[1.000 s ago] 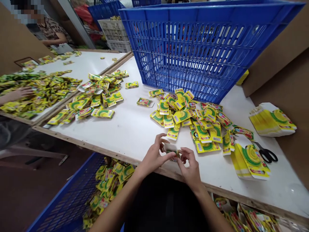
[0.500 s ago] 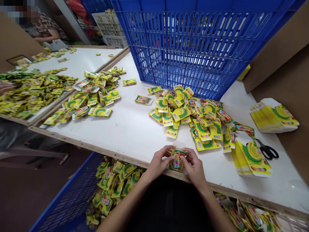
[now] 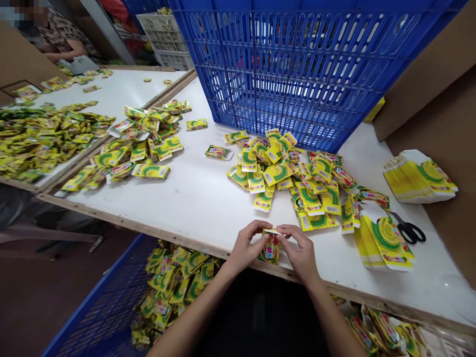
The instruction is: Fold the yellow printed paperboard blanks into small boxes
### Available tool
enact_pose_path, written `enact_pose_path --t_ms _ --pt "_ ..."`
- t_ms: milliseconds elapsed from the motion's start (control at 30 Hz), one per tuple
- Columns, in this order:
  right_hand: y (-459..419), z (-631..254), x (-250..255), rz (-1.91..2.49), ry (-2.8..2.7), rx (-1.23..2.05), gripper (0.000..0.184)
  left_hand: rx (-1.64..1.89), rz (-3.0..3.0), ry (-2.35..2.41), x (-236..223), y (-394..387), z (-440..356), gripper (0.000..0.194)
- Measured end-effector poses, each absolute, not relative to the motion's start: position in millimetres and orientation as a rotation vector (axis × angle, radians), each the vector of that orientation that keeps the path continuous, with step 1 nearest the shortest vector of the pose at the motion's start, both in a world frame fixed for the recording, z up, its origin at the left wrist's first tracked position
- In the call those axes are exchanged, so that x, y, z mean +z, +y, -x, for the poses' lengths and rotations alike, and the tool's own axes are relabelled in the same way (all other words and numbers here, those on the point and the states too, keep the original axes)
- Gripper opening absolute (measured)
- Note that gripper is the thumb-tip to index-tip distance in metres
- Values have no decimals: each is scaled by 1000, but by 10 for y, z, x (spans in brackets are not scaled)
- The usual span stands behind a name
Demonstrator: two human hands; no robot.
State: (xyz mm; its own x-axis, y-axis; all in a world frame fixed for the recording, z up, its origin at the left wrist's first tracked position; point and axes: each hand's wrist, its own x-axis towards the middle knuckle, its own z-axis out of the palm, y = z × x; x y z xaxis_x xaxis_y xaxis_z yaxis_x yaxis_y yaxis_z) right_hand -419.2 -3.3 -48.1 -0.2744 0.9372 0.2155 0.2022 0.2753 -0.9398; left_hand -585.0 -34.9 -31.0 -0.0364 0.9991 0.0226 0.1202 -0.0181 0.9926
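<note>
Between my hands, at the front edge of the white table (image 3: 193, 208), is a small green and yellow box (image 3: 270, 250) with colourful lettering. My left hand (image 3: 248, 248) grips its left side, thumb on the front and fingers at the top. On the other side my right hand (image 3: 299, 250) pinches the top right, where a pale flap is folded over. A heap of similar yellow boxes (image 3: 278, 171) lies just beyond my hands. To the right are a stack of flattened cartons (image 3: 383, 238) and black-handled scissors (image 3: 411, 230).
A large blue crate (image 3: 290, 74) stands behind the heap. Another blue crate (image 3: 100, 297), filled with boxes, sits below the table edge at left. More boxes (image 3: 148, 134) and a pile of packets (image 3: 48, 139) lie leftward. A person (image 3: 67, 34) sits at far left.
My fingers have moved onto the top of the box, and its flap, upright before, is now bent over. The view has shifted slightly; a hand at the far left edge is out of sight.
</note>
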Motion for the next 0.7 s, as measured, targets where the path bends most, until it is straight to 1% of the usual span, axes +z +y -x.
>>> enact_pose_path --t_ms 233,433,600,700 --pt "-59 4241 -432 1138 -1647 1034 14 1206 -1282 1433 -284 -319 5805 17" --pt "-10 4269 -347 1251 -1551 1155 14 1253 -1097 1415 -286 -255 5761 13" --pt "39 4265 -323 1228 -1525 1233 15 1251 -1050 1377 -305 -242 5750 14" --pt "28 4240 -360 1201 -1559 1223 15 1243 -1072 1362 -294 -287 5774 16"
